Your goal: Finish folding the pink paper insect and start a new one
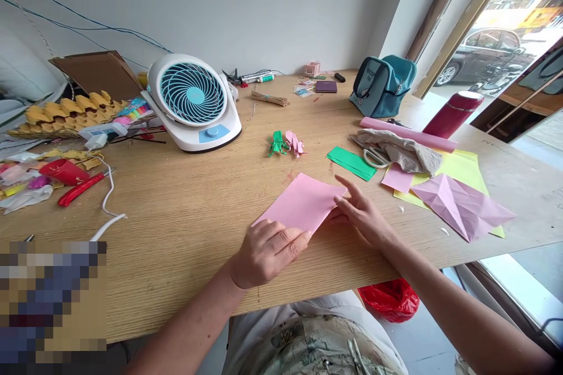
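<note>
A sheet of pink paper lies at a slant on the wooden table in front of me. My left hand is closed over its near left edge, fingers curled on the paper and thumb along the edge. My right hand grips the right corner, thumb on top and index finger stretched past the edge. Beyond the sheet stand two small folded paper figures, one green and one pink. A folded green paper lies to the right of them.
On the right are scissors, a grey cloth, creased pink paper, yellow paper and a red bottle. A white fan stands back left. A red-handled tool and white cable lie left.
</note>
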Motion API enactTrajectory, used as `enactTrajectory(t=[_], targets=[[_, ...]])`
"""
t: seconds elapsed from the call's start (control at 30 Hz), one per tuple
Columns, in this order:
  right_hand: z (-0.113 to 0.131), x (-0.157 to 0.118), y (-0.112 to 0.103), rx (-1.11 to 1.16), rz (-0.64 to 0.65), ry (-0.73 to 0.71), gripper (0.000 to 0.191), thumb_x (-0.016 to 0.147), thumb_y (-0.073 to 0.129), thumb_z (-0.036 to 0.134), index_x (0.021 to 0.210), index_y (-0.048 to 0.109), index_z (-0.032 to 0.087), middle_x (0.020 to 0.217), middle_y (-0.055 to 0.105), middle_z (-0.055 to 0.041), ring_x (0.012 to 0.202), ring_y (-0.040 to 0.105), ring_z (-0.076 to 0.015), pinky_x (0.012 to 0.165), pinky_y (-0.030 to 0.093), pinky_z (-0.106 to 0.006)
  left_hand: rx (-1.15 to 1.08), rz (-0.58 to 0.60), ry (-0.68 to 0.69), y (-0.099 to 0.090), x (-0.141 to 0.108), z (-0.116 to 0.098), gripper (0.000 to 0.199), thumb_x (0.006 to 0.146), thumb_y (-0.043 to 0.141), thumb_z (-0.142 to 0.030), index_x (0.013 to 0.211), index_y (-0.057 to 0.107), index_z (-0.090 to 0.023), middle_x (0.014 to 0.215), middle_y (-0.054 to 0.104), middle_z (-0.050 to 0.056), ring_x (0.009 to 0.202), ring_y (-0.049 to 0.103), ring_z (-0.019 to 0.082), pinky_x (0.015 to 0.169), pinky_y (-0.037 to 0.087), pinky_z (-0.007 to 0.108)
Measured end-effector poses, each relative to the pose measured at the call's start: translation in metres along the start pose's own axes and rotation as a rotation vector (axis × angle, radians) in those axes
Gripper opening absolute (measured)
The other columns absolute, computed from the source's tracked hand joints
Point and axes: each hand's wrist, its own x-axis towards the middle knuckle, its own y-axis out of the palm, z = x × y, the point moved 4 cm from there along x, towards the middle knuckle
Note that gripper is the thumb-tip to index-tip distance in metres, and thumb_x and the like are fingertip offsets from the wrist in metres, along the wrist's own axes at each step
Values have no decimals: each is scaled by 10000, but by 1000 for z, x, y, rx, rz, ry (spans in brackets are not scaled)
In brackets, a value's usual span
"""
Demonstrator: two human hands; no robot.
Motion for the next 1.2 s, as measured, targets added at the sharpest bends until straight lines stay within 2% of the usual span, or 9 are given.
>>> enactTrajectory(t=[0.1,0.23,0.37,0.5,0.63,0.77,0.93,1.1,1.2], targets=[[-3,-3,15,-117,154,-11,633,894,615,477,1443,423,228,849,669,-20,743,665,-184,714,597,-364,30,43,75,6,4,-9,288,914,607,-156,1191,651,-218,993,758,31,735,615,151,662,418,321],[-2,-2,17,-334,115,-183,448,901,607,399,1309,577,216,1118,681,-72,883,640,-190,765,570,-346,-128,58,28,7,7,-10,380,974,502,-431,1223,640,-180,1037,738,90,834,615,203,721,431,364],[3,1,7,-337,81,-281,411,939,565,376,1324,564,231,1251,643,-96,1057,621,-226,838,562,-362,-242,-62,-417,4,-3,23,421,990,444,-395,1343,551,-191,1214,658,135,1095,583,254,933,442,426],[6,-1,4,-321,148,-331,434,942,576,386,1359,544,272,1335,596,-94,1154,593,-244,890,556,-379,-551,-93,-932,25,-26,56,602,935,560,-431,1458,385,-190,1398,524,184,1202,571,263,869,527,382],[7,-6,11,-311,248,-370,480,951,569,382,1418,495,303,1453,509,-100,1258,536,-258,957,527,-394,-867,-91,-1111,39,-30,58,654,901,606,-473,1453,391,-193,1436,517,180,1289,545,270,978,506,397],[6,-11,17,-264,325,-321,602,961,548,404,1523,344,332,1397,551,-111,1091,619,-232,820,564,-350,-1181,-104,-1240,37,-25,53,553,835,691,-483,1300,572,-210,1291,662,122,1196,620,283,943,531,396],[3,-11,18,-194,328,-220,809,978,526,411,1592,9,315,867,649,-12,640,572,-129,563,483,-239,-1594,-89,-1514,42,-29,45,539,620,884,-421,1044,696,-147,1033,763,116,882,722,255,782,561,351],[5,-9,18,-95,259,-187,886,957,564,419,1582,-59,333,884,647,-7,604,567,-119,528,462,-227,-1671,-52,-1569,48,-29,37,535,565,925,-338,1029,730,-154,1055,765,109,874,721,241,808,558,360],[6,-7,20,-12,232,-174,944,931,596,450,1579,-78,318,960,680,-32,693,632,-155,618,535,-284,-1543,-140,-1526,47,-30,40,493,597,911,-344,1019,736,-158,1052,768,91,923,712,239,866,545,364]])
